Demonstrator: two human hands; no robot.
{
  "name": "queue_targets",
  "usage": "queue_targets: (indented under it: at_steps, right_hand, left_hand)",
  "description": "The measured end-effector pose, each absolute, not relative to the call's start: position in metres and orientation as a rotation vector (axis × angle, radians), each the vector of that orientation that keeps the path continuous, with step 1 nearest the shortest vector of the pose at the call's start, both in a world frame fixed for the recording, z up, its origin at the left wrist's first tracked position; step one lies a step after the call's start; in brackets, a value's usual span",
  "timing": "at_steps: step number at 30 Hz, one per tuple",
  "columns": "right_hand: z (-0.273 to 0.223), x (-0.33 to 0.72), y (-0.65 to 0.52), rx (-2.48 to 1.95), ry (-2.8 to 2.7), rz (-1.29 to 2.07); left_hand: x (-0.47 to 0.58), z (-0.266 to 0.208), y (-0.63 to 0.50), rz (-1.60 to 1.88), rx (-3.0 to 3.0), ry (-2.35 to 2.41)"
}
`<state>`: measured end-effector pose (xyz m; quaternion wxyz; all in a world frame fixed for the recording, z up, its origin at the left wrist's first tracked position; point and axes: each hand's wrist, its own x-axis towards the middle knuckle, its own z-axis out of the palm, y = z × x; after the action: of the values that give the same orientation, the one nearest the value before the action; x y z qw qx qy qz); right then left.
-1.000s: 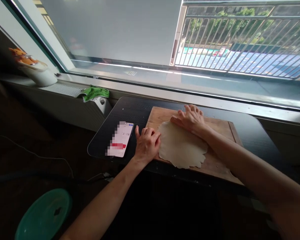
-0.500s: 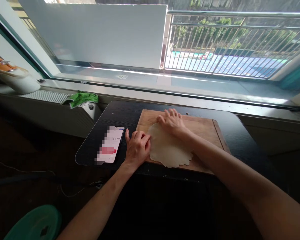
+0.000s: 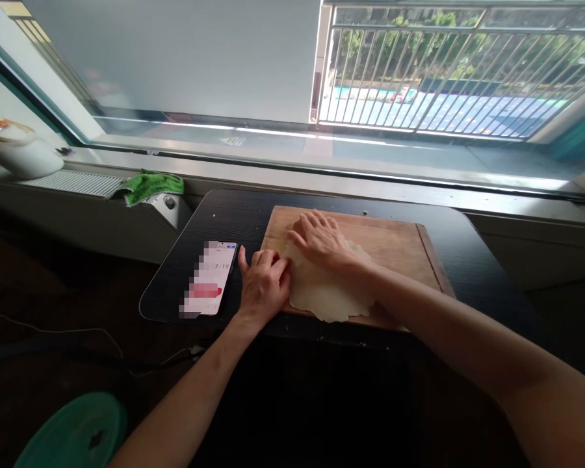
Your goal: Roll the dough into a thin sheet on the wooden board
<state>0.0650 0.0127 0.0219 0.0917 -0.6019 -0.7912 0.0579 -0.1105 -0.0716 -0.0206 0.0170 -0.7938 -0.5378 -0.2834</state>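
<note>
Resting my splayed right hand [image 3: 322,242] on dough [image 3: 329,296]; left hand [image 3: 263,283] curled at its edge, grip unclear. Probably soft, tearable: lift from underneath.

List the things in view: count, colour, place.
Wide table: 1, black, centre
Rectangular wooden board: 1, brown, on table
Dough sheet: 1, cream, on board
Slim phone: 1, pale screen, on table
Crumpled cloth: 1, green, back left
Rounded container: 1, white, far left
Round item: 1, teal, lower left
Metal railing: 1, silver, upper right
Flat panel: 1, grey, upper left
Bare left hand: 1, at dough's edge
Bare right hand: 1, on dough
</note>
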Motion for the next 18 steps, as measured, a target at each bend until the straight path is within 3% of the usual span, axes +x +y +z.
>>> queue_targets:
  at_steps: [4,9,18]
  right_hand:
    - [0.031,0.085,0.038,-2.126,-2.144,0.062]
    - [0.049,0.1,0.033,-2.018,-2.391,-0.048]
    - [0.071,0.125,-0.016,-1.977,-2.633,0.204]
  left_hand:
    - [-0.111,-0.021,-0.071,-0.896,-2.466,-1.682]
    - [-0.111,-0.023,-0.07,-0.909,-2.462,-1.648]
    - [-0.11,-0.022,-0.069,-0.898,-2.444,-1.652]
